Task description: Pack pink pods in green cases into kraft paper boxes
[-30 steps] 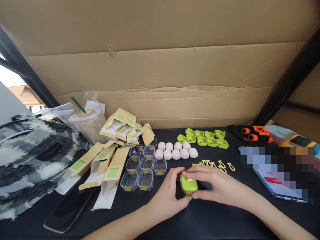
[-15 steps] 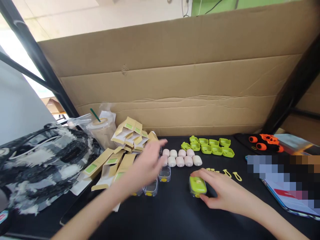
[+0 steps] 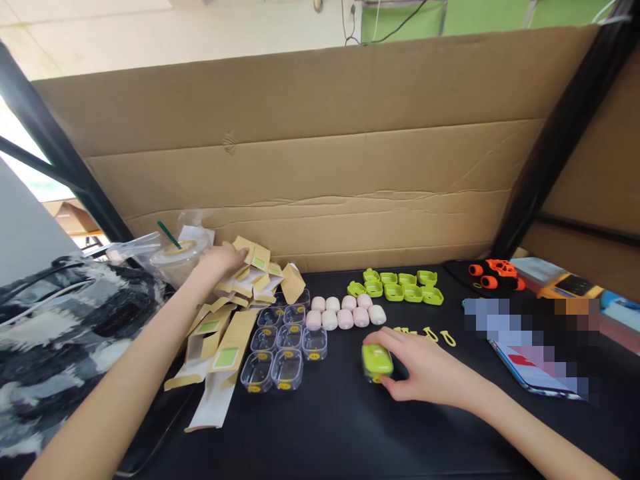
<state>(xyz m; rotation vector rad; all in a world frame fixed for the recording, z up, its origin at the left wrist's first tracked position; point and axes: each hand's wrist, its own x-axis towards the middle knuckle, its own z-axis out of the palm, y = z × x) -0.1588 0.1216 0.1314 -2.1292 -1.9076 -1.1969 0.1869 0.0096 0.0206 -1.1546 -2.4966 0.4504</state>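
Case (image 3: 378, 362), green-topped, sat right of centre, held by the right hand (image 3: 425, 367) — the only one visibly assembled; clear cups (image 3: 287, 373), pale pods (image 3: 345, 319), green covers (image 3: 394, 292) lay loose mid-frame. The left hand (image 3: 226, 259) touched cartons (image 3: 260, 257) centre-left, grip unclear.

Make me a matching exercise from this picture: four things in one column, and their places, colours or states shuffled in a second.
Column one
1. Left hand
2. Right hand
3. Straw
4. Toy vehicle

Column two
A. Gripping the green-topped box
B. Sticking up from the cup
C. Orange, to the right of the green covers
D. At the piled cartons

Pairs: 1-D, 2-A, 3-B, 4-C.
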